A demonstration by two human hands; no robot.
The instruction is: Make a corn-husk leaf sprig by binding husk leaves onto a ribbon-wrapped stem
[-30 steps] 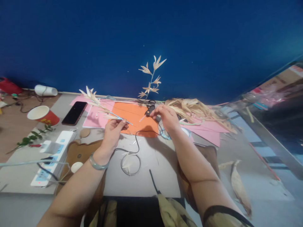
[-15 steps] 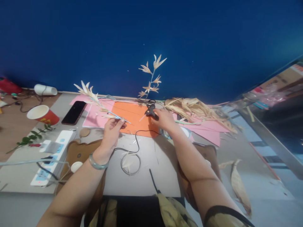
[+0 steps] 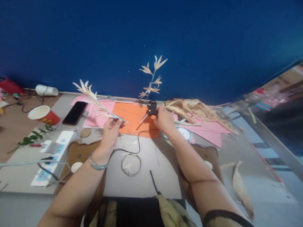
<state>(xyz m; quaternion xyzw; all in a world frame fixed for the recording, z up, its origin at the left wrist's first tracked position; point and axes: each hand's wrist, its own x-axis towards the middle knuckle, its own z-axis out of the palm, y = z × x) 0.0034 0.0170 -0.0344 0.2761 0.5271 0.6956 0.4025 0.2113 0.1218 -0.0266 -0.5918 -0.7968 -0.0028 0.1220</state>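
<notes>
My left hand [image 3: 110,129] is closed in a pinch on the lower end of a blue wire stem with pale dried leaves [image 3: 91,95], which slants up to the left over the pink paper [image 3: 94,115]. My right hand [image 3: 163,119] is closed round a black glue gun [image 3: 151,109] whose pale tip points down-left over the orange paper [image 3: 132,118]. The gun's black cord [image 3: 138,140] runs back toward me across the grey table. A wire ring [image 3: 130,164] lies below my hands.
A second leafy stem [image 3: 152,77] stands against the blue wall. A heap of dried husks [image 3: 196,108] lies right of the gun. On the left are a phone [image 3: 75,112], red paper cup [image 3: 44,115], white power strip [image 3: 55,153] and green sprig [image 3: 30,138]. Two husk pieces [image 3: 241,189] lie right.
My right hand has moved the glue gun slightly back and up over the orange paper. My left hand has tilted the leafy stem higher to the left.
</notes>
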